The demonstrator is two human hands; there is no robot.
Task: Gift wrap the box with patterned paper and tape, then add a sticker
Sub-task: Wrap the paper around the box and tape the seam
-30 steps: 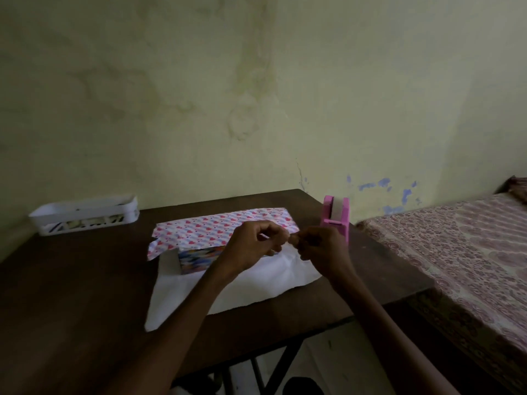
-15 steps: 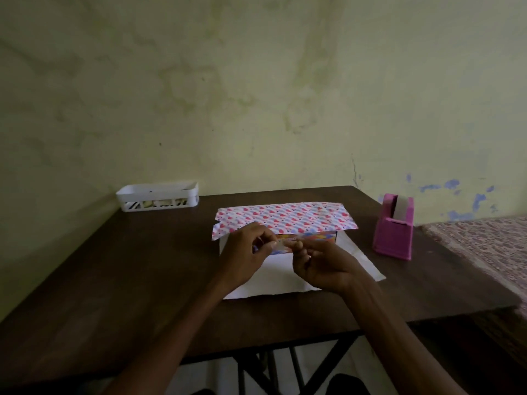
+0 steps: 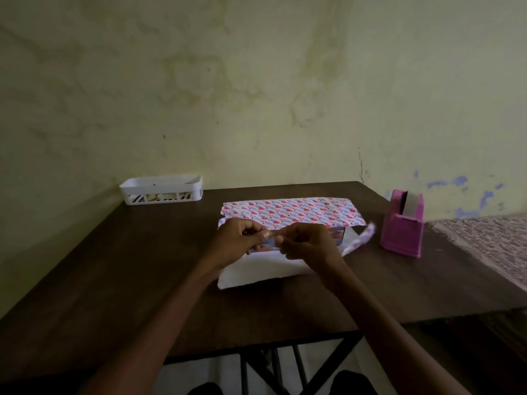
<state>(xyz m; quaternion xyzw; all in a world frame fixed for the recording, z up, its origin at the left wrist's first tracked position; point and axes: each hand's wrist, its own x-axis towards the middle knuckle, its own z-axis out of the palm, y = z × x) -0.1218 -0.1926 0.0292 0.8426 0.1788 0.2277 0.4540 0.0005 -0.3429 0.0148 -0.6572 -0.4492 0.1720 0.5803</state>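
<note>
The left hand and right hand still meet at the fingertips, each pinching an end of a short pale strip, hiding most of the box behind them. The patterned paper stays draped over the box top, but its right corner, flat before, now lifts in a blur. On the dark table, a pink tape dispenser stands right, a white basket far left.

Stained yellow wall, dark table

L hand & R hand pinch tape strip btwn them, by box.
</note>
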